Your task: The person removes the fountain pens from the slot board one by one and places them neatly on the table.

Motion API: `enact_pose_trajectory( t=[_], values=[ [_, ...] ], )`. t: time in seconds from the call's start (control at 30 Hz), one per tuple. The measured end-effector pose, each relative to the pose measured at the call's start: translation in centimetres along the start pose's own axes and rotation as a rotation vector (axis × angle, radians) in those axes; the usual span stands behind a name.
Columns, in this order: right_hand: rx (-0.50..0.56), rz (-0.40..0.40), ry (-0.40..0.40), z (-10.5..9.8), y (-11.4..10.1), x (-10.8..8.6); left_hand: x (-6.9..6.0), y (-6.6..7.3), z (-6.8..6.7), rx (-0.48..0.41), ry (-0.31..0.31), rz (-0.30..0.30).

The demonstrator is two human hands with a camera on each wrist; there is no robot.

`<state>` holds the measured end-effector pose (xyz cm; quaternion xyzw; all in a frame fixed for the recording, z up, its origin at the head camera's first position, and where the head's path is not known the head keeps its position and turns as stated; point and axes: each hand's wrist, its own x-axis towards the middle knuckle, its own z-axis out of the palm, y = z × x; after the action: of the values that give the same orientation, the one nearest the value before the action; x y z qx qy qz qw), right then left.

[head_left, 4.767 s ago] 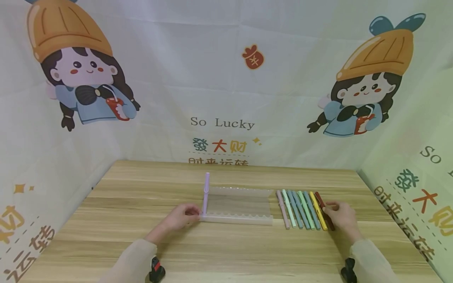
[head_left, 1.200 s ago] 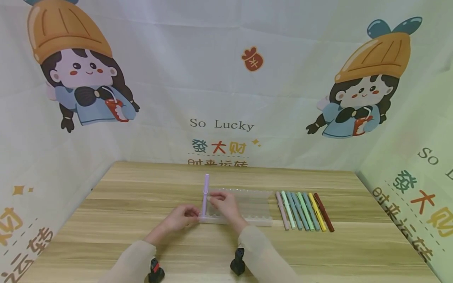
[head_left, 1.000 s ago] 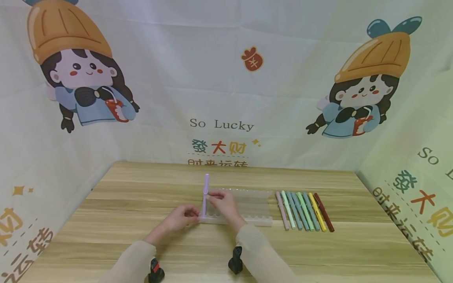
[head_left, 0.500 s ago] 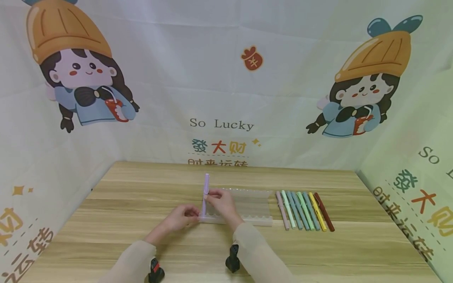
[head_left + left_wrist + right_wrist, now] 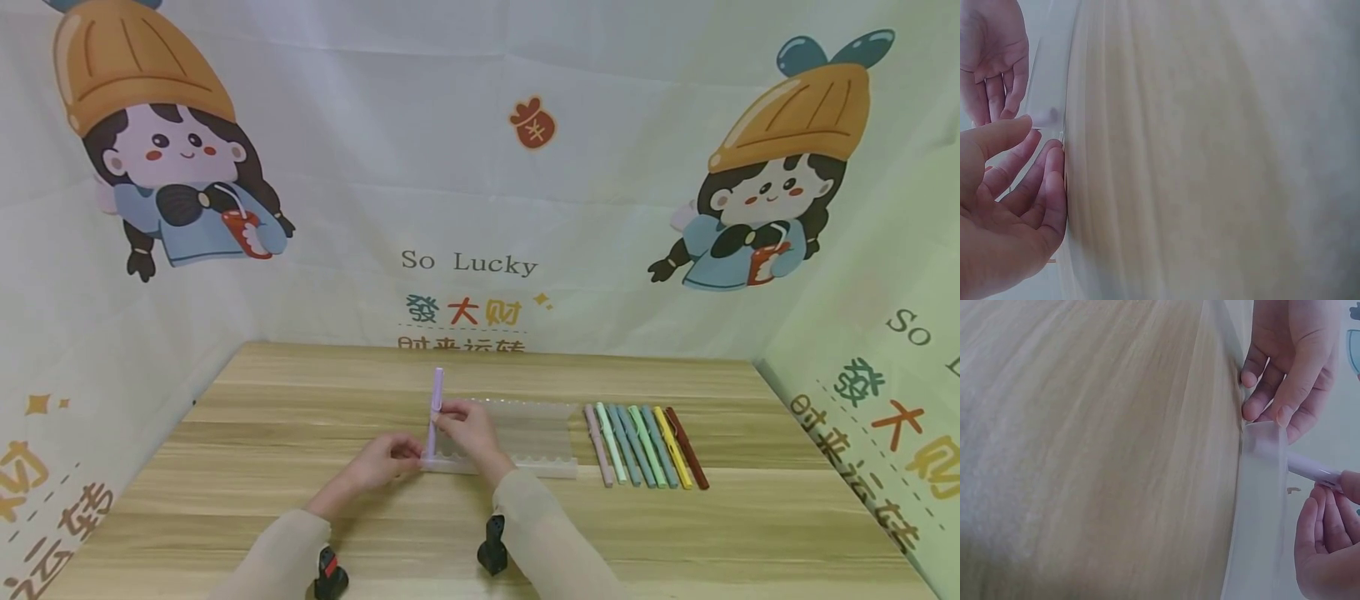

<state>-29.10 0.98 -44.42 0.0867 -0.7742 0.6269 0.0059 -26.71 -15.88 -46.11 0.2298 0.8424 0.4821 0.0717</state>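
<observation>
A clear plastic pen rack [image 5: 525,469] with scalloped edges lies in the middle of the table. In its leftmost slot a lilac pen [image 5: 438,383] stands tilted, its lower end inside the front ledge. My right hand [image 5: 471,429] pinches this pen around mid-length, just under the clip, between thumb and fingers. At the rack's left end, my left hand [image 5: 386,458] holds the corner, thumb above and fingertips against the end. The right wrist view shows the pen's lower end [image 5: 1310,469] running into the see-through ledge [image 5: 1257,519].
Right of the rack, several capped pens lie side by side: a mauve pen [image 5: 597,446], green and blue ones, a yellow pen [image 5: 673,450] and a dark red pen [image 5: 687,450]. A printed cloth [image 5: 337,208] hangs behind and beside the wooden table [image 5: 300,392].
My right hand has left the dark red pen at the far right, come across to the rack and taken hold of the lilac pen. My left hand stays at the rack's left end.
</observation>
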Motion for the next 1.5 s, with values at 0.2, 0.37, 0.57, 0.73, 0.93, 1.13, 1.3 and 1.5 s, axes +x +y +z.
enact_pose_trajectory(
  t=[0.2,0.37,0.57,0.73,0.93,1.13,1.3,1.5],
  values=[
    [0.002,-0.034,0.024,-0.1,0.4,0.0,0.0,0.0,0.0,0.007,0.001,0.008],
    [0.042,-0.075,0.012,-0.2,0.7,0.0,0.0,0.0,0.0,-0.001,0.004,-0.005],
    [0.057,-0.075,-0.002,0.0,0.6,0.1,0.0,0.1,0.0,-0.005,0.002,-0.016],
    [0.055,-0.072,0.029,0.3,0.6,0.1,0.0,0.2,0.0,-0.003,0.002,-0.018],
    [0.050,-0.102,0.029,0.3,0.7,0.1,0.0,0.3,0.0,-0.004,-0.003,-0.018],
    [0.042,-0.139,0.038,0.3,0.6,-0.2,0.0,0.2,0.0,-0.014,-0.009,-0.015],
    [0.070,-0.157,0.068,-0.1,-1.2,-1.4,0.0,0.0,0.0,-0.019,-0.008,-0.017],
    [0.058,-0.184,0.094,-0.2,0.0,-0.8,0.0,0.0,0.1,-0.025,0.003,-0.015]
  ],
)
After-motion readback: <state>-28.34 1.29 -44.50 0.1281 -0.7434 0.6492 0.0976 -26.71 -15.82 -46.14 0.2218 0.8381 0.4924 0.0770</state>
